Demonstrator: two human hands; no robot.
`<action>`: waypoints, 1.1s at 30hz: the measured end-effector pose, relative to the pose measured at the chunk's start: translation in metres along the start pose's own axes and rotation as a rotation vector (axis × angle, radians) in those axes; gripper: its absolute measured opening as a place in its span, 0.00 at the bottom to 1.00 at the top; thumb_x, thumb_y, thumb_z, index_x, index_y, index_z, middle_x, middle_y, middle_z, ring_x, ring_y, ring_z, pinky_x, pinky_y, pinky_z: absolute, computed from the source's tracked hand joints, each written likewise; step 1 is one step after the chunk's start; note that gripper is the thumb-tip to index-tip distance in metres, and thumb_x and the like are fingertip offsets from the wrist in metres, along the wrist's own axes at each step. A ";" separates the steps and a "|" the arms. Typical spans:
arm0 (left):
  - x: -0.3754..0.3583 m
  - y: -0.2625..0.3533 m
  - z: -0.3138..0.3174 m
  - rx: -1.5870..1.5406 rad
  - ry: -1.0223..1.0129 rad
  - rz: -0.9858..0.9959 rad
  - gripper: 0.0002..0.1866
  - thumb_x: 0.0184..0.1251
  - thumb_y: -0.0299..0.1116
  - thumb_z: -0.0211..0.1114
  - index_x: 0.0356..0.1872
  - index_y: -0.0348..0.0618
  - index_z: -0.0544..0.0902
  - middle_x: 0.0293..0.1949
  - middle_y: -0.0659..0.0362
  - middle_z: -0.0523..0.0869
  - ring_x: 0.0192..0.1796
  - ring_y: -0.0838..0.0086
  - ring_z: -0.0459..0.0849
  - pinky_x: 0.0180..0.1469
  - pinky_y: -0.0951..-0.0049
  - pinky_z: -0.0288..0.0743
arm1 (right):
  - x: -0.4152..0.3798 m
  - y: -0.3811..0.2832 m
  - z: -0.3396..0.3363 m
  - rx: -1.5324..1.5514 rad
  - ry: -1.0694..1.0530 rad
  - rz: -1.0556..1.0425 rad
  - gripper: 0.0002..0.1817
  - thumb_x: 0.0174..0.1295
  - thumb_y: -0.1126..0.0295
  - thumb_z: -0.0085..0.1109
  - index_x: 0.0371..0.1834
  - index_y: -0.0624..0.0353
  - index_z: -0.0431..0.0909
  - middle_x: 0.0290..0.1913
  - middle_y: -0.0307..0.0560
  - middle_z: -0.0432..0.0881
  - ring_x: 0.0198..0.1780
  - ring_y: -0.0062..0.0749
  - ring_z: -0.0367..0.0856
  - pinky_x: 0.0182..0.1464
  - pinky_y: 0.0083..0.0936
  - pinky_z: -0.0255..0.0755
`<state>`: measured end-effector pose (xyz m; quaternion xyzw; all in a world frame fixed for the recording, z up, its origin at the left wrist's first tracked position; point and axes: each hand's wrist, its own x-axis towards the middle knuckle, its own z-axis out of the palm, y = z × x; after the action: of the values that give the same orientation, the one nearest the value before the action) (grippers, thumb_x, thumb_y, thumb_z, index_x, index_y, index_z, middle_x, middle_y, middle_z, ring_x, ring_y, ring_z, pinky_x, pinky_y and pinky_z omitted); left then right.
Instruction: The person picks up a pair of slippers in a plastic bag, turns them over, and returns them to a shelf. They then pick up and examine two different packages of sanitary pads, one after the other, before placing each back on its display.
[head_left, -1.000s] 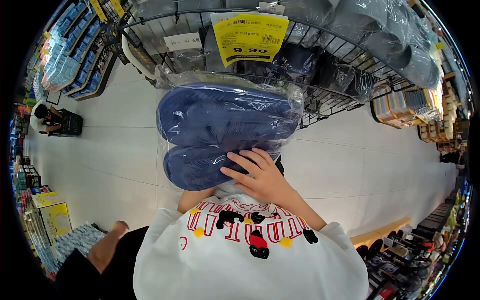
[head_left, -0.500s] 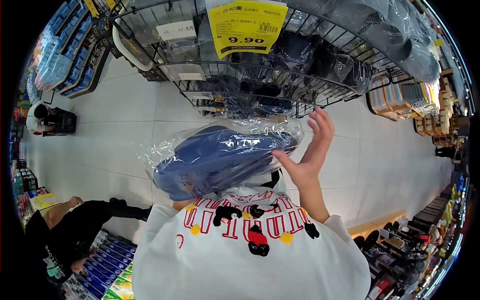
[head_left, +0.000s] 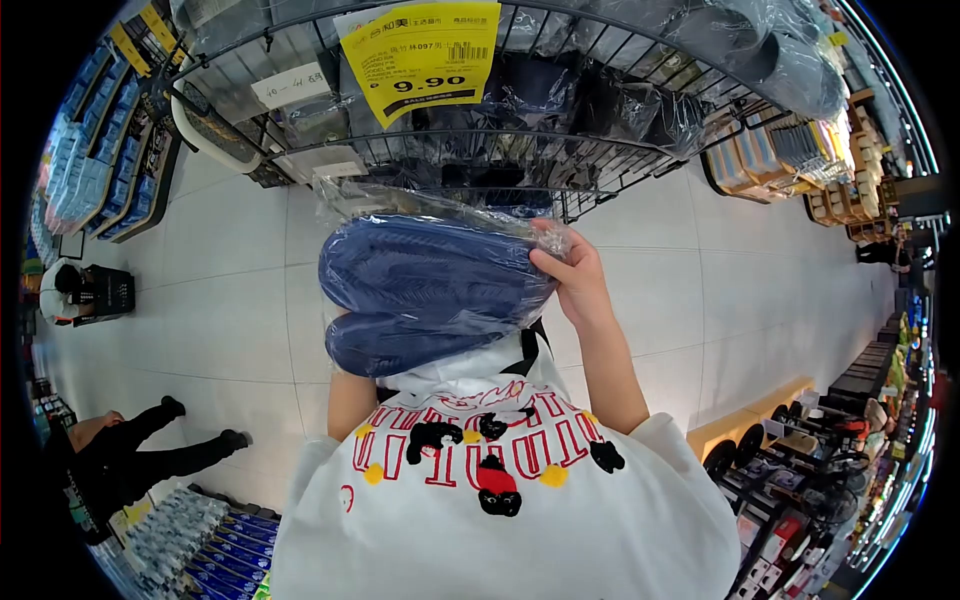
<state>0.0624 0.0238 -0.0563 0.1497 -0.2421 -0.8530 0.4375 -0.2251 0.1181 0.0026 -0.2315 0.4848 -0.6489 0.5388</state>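
Note:
A pair of navy blue slippers in a clear plastic bag (head_left: pixel 430 290) is held up in front of my chest, soles facing me. My right hand (head_left: pixel 572 278) grips the bag's right end, fingers curled over its edge. My left forearm (head_left: pixel 345 400) rises behind the bag's lower left. The left hand itself is hidden under the bag, which it seems to support. Just beyond the bag stands a black wire rack (head_left: pixel 520 140) filled with more bagged slippers.
A yellow price tag (head_left: pixel 420 55) reading 9.90 hangs on the rack. A person in black (head_left: pixel 120 465) crouches at the lower left beside packs of goods (head_left: pixel 195 550). Another person (head_left: pixel 65 290) is at the far left. Shelves line both sides over a white tiled floor (head_left: pixel 700 300).
My right hand, lifted open off the bag half a second ago, has closed on its right end. The bag has turned its soles back toward me and moved closer to the rack.

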 end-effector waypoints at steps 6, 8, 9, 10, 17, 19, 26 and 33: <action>-0.039 0.040 -0.055 0.254 -0.172 -0.057 0.43 0.43 0.43 0.77 0.62 0.37 0.67 0.57 0.50 0.75 0.58 0.63 0.74 0.60 0.63 0.67 | -0.013 -0.013 0.018 -0.045 -0.063 -0.022 0.28 0.53 0.82 0.63 0.59 0.64 0.68 0.48 0.42 0.78 0.48 0.22 0.76 0.52 0.19 0.69; -0.049 0.053 -0.071 0.360 -0.247 -0.101 0.43 0.43 0.42 0.77 0.62 0.37 0.68 0.57 0.50 0.76 0.57 0.63 0.75 0.60 0.64 0.67 | -0.017 -0.014 0.022 -0.186 -0.107 -0.077 0.29 0.53 0.81 0.64 0.61 0.63 0.67 0.49 0.43 0.78 0.49 0.22 0.76 0.52 0.19 0.69; -0.052 0.058 -0.062 0.388 -0.249 -0.118 0.43 0.43 0.42 0.78 0.62 0.37 0.68 0.57 0.50 0.76 0.57 0.63 0.75 0.60 0.64 0.67 | -0.017 -0.013 0.024 -0.188 -0.105 -0.070 0.29 0.53 0.81 0.64 0.61 0.63 0.67 0.49 0.43 0.78 0.49 0.22 0.76 0.52 0.19 0.69; -0.055 0.058 -0.020 0.385 -0.019 -0.119 0.44 0.32 0.27 0.80 0.58 0.33 0.70 0.53 0.51 0.78 0.55 0.65 0.76 0.58 0.66 0.68 | -0.017 -0.012 0.027 -0.228 -0.081 -0.056 0.28 0.54 0.79 0.63 0.60 0.64 0.67 0.51 0.43 0.77 0.51 0.23 0.75 0.54 0.20 0.67; -0.063 0.059 0.006 0.583 0.187 -0.147 0.36 0.36 0.23 0.72 0.56 0.32 0.73 0.51 0.52 0.79 0.54 0.64 0.76 0.57 0.65 0.68 | -0.019 -0.005 0.035 -0.249 -0.045 0.112 0.17 0.57 0.75 0.63 0.49 0.66 0.74 0.44 0.41 0.79 0.42 0.19 0.76 0.47 0.18 0.69; -0.070 0.054 -0.018 0.510 0.195 -0.128 0.38 0.36 0.23 0.72 0.57 0.33 0.71 0.51 0.52 0.78 0.54 0.63 0.76 0.58 0.64 0.68 | -0.026 -0.004 0.041 -0.199 -0.081 0.013 0.18 0.56 0.77 0.63 0.50 0.66 0.74 0.45 0.42 0.79 0.43 0.18 0.76 0.47 0.17 0.69; -0.070 0.047 -0.021 0.638 0.183 0.224 0.43 0.31 0.26 0.71 0.60 0.35 0.68 0.55 0.44 0.76 0.58 0.50 0.75 0.62 0.51 0.67 | -0.034 -0.022 0.053 -0.252 -0.137 -0.122 0.21 0.51 0.81 0.63 0.51 0.66 0.73 0.46 0.42 0.78 0.45 0.20 0.76 0.48 0.19 0.70; -0.062 0.049 -0.006 0.556 0.143 0.268 0.45 0.31 0.28 0.72 0.61 0.35 0.66 0.55 0.46 0.75 0.58 0.52 0.74 0.62 0.53 0.67 | -0.040 -0.039 0.065 -0.298 -0.121 -0.250 0.21 0.46 0.83 0.63 0.46 0.65 0.74 0.46 0.42 0.77 0.46 0.21 0.75 0.48 0.20 0.70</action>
<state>0.1336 0.0480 -0.0322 0.2900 -0.4519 -0.6761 0.5045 -0.1782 0.1281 0.0733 -0.4056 0.5098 -0.6169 0.4417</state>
